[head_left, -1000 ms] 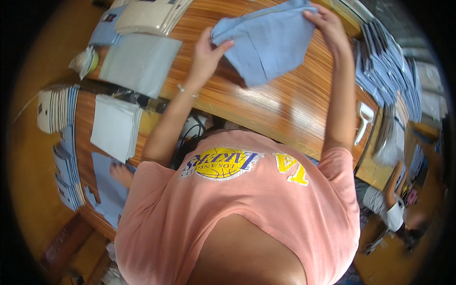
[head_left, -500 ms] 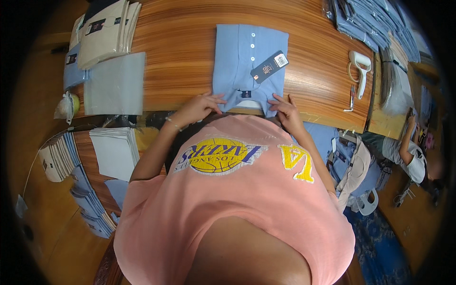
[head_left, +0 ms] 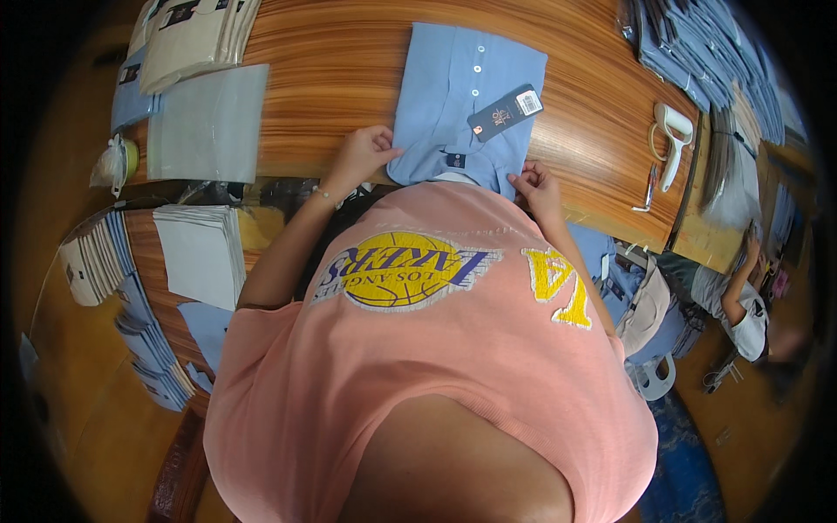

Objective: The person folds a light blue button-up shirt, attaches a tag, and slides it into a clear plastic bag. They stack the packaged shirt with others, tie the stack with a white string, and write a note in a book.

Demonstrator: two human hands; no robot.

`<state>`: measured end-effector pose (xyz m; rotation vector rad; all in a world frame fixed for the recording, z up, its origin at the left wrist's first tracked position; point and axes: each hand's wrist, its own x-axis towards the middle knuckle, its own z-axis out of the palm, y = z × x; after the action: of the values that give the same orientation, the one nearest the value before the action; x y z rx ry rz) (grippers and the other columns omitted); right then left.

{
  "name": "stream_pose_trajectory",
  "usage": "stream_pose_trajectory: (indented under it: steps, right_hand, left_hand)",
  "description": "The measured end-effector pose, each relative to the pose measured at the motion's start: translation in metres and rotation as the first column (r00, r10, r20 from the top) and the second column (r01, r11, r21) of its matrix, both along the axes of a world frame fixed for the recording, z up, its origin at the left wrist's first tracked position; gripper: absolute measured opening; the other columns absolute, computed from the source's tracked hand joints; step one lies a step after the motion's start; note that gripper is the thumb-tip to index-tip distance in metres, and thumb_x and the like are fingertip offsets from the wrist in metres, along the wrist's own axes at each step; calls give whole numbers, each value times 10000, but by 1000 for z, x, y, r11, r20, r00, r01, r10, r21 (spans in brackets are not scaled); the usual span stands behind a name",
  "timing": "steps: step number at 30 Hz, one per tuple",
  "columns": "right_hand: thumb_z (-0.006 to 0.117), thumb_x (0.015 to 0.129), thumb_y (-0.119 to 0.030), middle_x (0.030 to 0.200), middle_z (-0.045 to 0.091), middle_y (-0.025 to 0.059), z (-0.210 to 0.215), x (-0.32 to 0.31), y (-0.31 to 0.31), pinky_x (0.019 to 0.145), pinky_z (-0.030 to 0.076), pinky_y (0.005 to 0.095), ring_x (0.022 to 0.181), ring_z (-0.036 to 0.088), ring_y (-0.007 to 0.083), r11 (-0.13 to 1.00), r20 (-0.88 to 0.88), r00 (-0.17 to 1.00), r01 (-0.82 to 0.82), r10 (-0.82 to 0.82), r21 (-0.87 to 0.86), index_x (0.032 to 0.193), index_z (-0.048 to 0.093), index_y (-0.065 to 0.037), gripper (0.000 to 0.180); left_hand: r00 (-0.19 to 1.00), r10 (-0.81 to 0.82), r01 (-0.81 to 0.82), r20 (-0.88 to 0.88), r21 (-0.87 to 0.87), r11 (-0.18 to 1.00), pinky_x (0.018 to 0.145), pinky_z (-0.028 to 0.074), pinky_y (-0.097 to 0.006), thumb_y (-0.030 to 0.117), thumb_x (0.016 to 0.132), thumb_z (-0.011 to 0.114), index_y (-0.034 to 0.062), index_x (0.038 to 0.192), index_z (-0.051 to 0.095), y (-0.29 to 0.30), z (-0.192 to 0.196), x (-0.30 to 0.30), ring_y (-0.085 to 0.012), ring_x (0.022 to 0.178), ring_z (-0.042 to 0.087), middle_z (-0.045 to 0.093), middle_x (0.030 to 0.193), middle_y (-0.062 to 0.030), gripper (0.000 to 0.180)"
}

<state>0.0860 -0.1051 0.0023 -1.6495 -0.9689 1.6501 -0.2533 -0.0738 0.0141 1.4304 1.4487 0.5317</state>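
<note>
Salmon-pink short-sleeved T-shirt (head_left: 418,366), yellow-blue print; thin bracelet (head_left: 323,193) on left wrist.

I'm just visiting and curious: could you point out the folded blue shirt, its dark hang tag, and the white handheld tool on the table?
folded blue shirt (head_left: 449,91), head view, its front panel.
dark hang tag (head_left: 504,112), head view, tag's middle.
white handheld tool (head_left: 673,138), head view, its handle.

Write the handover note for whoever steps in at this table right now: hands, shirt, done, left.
Left hand: resting on the near left corner of the light blue shirt.
Right hand: fingers pinching its near right corner.
Shirt: lies flat on the wooden table, button side up, dark hang tag on top.
Done: shirt spread out flat.
Left: apparently folding; clear plastic bags lie to the left.
</note>
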Motion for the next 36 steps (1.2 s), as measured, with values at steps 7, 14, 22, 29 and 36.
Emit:
stream_pose_trajectory:
  steps: [7, 14, 22, 29, 36]
  right_hand:
    - [687, 776, -19, 623, 557, 17, 5, 1, 6, 414, 363, 213, 464, 490, 82, 993, -38, 999, -5, 1, -119, 935, 527, -15, 226]
    - [657, 802, 11, 602, 526, -50, -6, 0, 1, 433, 290, 189, 474, 405, 19, 998, -62, 998, 14, -18, -67, 924, 530, -47, 185]
    - [681, 786, 1, 665, 552, 3, -2, 4, 1, 446, 379, 202, 512, 504, 69, 996, -88, 994, -69, 63, -58, 1013, 504, -8, 289]
    - [669, 776, 33, 704, 541, 6, -11, -4, -12, 503, 386, 196, 577, 494, 62, 991, -35, 998, 51, -47, 122, 1098, 492, -35, 374]
    - [667, 733, 44, 804, 546, 68, 4, -5, -23, 563, 425, 260, 624, 528, 121, 926, 398, 905, -268, 148, 265, 1005, 584, -29, 294]
  left_hand:
    - [999, -18, 32, 49, -298, 954, 563, 452, -269, 121, 825, 649, -25, 861, 562, -5, 18, 4, -127, 606, 575, 629, 706, -84, 173]
    - [986, -28, 99, 165, -440, 893, 585, 442, -222, 98, 856, 618, -8, 860, 557, -21, 18, -4, -104, 653, 578, 616, 714, -55, 122]
    - [995, -2, 13, 97, -111, 994, 544, 443, -236, 88, 845, 624, -22, 871, 544, -34, 1, -2, -110, 601, 541, 582, 735, -53, 139]
    - [938, 203, -104, 280, -329, 938, 584, 425, -203, 2, 848, 603, 23, 1030, 406, -33, -1, 2, -69, 667, 513, 542, 785, -27, 269]
    - [994, -93, 99, 64, -91, 991, 549, 401, -203, -22, 804, 632, 42, 957, 495, -35, 7, 5, -60, 601, 478, 464, 732, -16, 215]
